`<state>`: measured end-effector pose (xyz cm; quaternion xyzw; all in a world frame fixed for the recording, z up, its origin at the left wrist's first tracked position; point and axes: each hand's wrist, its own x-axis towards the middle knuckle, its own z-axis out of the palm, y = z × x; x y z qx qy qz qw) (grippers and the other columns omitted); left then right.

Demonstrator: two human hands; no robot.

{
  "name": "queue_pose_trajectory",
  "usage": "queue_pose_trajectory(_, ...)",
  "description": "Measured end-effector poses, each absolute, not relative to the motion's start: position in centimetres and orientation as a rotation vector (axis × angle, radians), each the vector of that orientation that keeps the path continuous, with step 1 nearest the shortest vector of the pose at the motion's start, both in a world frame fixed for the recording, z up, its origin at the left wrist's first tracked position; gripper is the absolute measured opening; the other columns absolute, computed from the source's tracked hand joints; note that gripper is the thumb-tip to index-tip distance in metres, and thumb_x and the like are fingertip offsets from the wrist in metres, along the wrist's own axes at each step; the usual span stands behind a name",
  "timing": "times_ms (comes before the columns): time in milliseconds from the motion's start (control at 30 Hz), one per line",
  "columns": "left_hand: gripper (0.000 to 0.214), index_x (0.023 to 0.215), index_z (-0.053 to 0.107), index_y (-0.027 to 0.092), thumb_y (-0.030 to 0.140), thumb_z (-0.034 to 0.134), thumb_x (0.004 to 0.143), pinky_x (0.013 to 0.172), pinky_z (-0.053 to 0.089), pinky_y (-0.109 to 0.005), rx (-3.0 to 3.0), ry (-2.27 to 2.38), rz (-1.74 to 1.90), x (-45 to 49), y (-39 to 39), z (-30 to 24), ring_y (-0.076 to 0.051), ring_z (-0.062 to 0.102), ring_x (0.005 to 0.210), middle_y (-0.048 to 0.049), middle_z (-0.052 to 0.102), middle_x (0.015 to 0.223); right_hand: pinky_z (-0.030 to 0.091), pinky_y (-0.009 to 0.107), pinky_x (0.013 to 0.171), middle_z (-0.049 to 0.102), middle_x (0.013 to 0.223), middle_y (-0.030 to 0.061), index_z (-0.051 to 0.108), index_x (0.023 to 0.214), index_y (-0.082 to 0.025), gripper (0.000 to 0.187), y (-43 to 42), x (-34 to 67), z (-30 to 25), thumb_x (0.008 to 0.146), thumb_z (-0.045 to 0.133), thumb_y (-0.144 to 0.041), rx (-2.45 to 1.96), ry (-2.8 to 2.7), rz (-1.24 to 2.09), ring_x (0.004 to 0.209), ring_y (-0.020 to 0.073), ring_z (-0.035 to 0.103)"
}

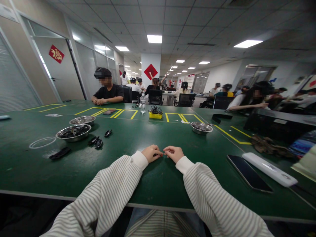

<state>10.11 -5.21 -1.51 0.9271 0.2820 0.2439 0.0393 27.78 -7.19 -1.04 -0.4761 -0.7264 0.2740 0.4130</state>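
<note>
Both my hands rest on the green table (153, 177) straight ahead of me, fingertips nearly touching. My left hand (151, 153) is curled, pinching a small dark part between thumb and fingers. My right hand (174, 153) is also curled in a pinch toward the same spot; what it holds is too small to make out. Striped sleeves cover both forearms. Small black parts (96, 142) lie loose on the table to the left, beyond my reach.
Two steel bowls (73, 132) with dark parts stand left, a third bowl (201, 127) right. A clear ring (42, 142), a phone (249, 172) and a white bar (269, 169) lie nearby. A water bottle (143, 103) and yellow tray (155, 115) sit farther back. Other people sit opposite.
</note>
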Motion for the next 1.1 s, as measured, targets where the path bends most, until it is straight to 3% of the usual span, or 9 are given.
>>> queue_pose_trajectory(600, 0.026, 0.097, 0.055, 0.027, 0.023, 0.044, 0.074, 0.066, 0.037, -0.023, 2.9, 0.895, 0.665, 10.25, -5.55, -1.35, -0.012, 0.045, 0.072, -0.0019, 0.05, 0.078, 0.045, 0.02, 0.046, 0.061, 0.056, 0.0022, 0.062, 0.069, -0.014, 0.015, -7.06, 27.8, -1.28, 0.063, 0.05, -0.021, -1.186, -1.863, 0.653, 0.043, 0.0094, 0.054)
queue_pose_trajectory(867, 0.037, 0.109, 0.045, 0.021, 0.023, 0.045, 0.072, 0.069, 0.037, -0.026, 2.892, 0.932, 0.639, 10.16, -5.56, -1.22, -0.014, 0.044, 0.077, -0.0039, 0.05, 0.082, 0.044, 0.02, 0.047, 0.059, 0.054, 0.0016, 0.062, 0.071, -0.014, 0.017, -7.2, 27.8, -1.14, 0.063, 0.048, -0.02, -1.21, -1.869, 0.613, 0.044, 0.0093, 0.053)
queue_pose_trajectory(1100, 0.036, 0.108, 0.045, 0.021, 0.024, 0.045, 0.073, 0.069, 0.037, -0.025, 2.87, 0.917, 0.622, 10.2, -5.54, -1.09, -0.014, 0.044, 0.075, -0.0034, 0.051, 0.081, 0.042, 0.019, 0.049, 0.06, 0.054, 0.0009, 0.063, 0.071, -0.015, 0.017, -6.93, 28.09, -1.36, 0.063, 0.05, -0.022, -1.282, -1.926, 0.481, 0.046, 0.0087, 0.051)
